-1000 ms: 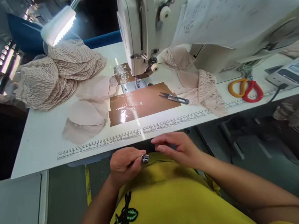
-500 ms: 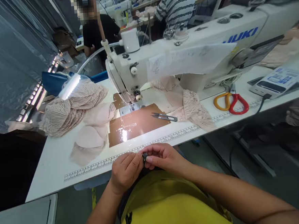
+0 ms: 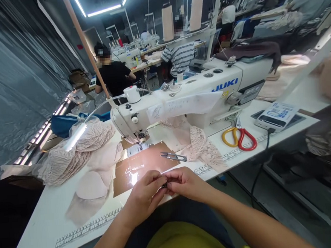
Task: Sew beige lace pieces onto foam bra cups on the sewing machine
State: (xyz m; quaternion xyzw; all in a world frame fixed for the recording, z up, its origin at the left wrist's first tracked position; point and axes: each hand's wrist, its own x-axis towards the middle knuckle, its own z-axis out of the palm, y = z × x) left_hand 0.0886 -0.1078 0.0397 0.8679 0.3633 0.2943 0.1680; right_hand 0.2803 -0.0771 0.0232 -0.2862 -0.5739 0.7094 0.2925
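Observation:
My left hand (image 3: 148, 191) and my right hand (image 3: 183, 183) meet over the table's front edge, just before the brown sheet. Both are closed in a pinch on a small dark metal piece that looks like a bobbin case (image 3: 164, 185); fingers cover most of it. Beyond them stands a white JUKI sewing machine (image 3: 164, 109), its needle area lit by a lamp. Thread snips (image 3: 173, 156) lie on the brown sheet (image 3: 140, 165). To the left is a beige cup-shaped fabric piece (image 3: 92, 185); beige lace (image 3: 202, 144) lies right of the snips.
A stack of beige lace pieces (image 3: 71, 157) fills the table's left back. Scissors with yellow and red handles (image 3: 246, 139) and a white box with a cable (image 3: 275, 117) are at the right. A ruler strip (image 3: 87, 227) runs along the front edge. Two people sit at machines behind.
The view has tilted up, showing more of the room behind. My hands have moved forward from before the table edge to above it, still pinching the small metal piece.

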